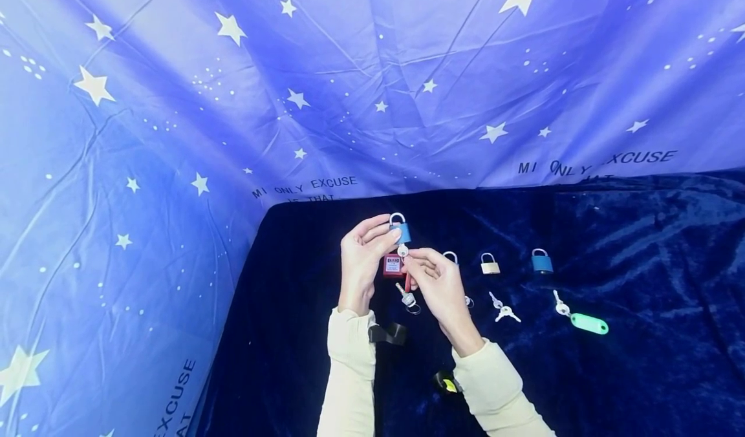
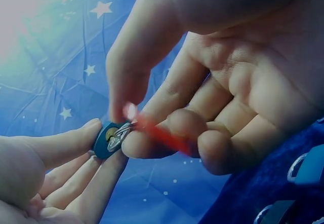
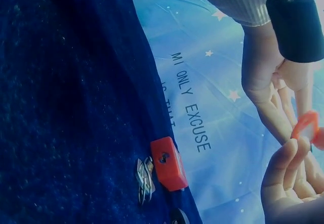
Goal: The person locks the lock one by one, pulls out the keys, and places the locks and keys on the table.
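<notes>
My left hand holds up a small blue padlock between thumb and fingers, its shackle pointing upward. Against the padlock's underside is a silver key, at the brass keyhole in the left wrist view; how deep it sits cannot be seen. My right hand pinches the key, from which a red key tag hangs on a ring. In the left wrist view the red tag is blurred beside the right fingers. Behind the hands, a red padlock lies on the dark cloth.
Keys on a ring lie before the red padlock. Rightward stand a partly hidden padlock, a brass padlock with keys, and another blue padlock with a green-tagged key. A starry curtain hangs behind.
</notes>
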Tool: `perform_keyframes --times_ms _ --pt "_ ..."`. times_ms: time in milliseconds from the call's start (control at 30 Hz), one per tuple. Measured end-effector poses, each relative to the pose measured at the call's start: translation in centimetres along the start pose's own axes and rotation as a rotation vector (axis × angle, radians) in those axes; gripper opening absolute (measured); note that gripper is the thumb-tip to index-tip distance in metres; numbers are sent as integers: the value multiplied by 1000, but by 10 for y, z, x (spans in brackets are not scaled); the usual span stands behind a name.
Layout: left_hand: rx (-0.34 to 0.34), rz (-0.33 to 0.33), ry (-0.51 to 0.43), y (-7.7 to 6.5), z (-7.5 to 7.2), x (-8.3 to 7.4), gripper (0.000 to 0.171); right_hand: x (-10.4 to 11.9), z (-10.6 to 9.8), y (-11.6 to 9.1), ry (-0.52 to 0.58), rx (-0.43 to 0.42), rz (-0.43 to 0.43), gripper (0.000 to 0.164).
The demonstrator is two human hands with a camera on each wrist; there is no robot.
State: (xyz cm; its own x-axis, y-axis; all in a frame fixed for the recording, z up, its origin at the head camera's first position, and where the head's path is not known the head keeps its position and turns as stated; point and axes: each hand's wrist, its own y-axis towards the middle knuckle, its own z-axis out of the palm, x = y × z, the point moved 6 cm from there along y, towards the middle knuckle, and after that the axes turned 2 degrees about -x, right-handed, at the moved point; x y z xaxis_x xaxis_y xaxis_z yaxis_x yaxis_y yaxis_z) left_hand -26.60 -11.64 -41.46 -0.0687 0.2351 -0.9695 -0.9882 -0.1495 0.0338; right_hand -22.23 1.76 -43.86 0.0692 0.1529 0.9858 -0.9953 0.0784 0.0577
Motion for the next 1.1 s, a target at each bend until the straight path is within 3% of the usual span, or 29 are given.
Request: perform_keyframes --times_ms 300,400,600,733,867,967,1100 --pt "7 -6 33 1 -4 1 47 25 2 -6 -62 6 43 19" --pt "-26 5 -1 3 -8 0 47 26 5 -8 -46 18 57 20" --pt "-198 49 -153 9 -43 -9 45 17 15 -12 -56 80 91 18" --pt "-256 68 -200 11 -63 -14 43 2 16 -11 -66 75 105 17" --pt "-264 89 -192 12 -70 -15 45 -11 17 -10 -69 68 106 20" --pt "-228 114 -220 26 -79 6 42 -14 19 -12 -82 67 102 21" --pt "-225 113 -139 27 -80 7 41 -19 21 -14 -101 72 140 21"
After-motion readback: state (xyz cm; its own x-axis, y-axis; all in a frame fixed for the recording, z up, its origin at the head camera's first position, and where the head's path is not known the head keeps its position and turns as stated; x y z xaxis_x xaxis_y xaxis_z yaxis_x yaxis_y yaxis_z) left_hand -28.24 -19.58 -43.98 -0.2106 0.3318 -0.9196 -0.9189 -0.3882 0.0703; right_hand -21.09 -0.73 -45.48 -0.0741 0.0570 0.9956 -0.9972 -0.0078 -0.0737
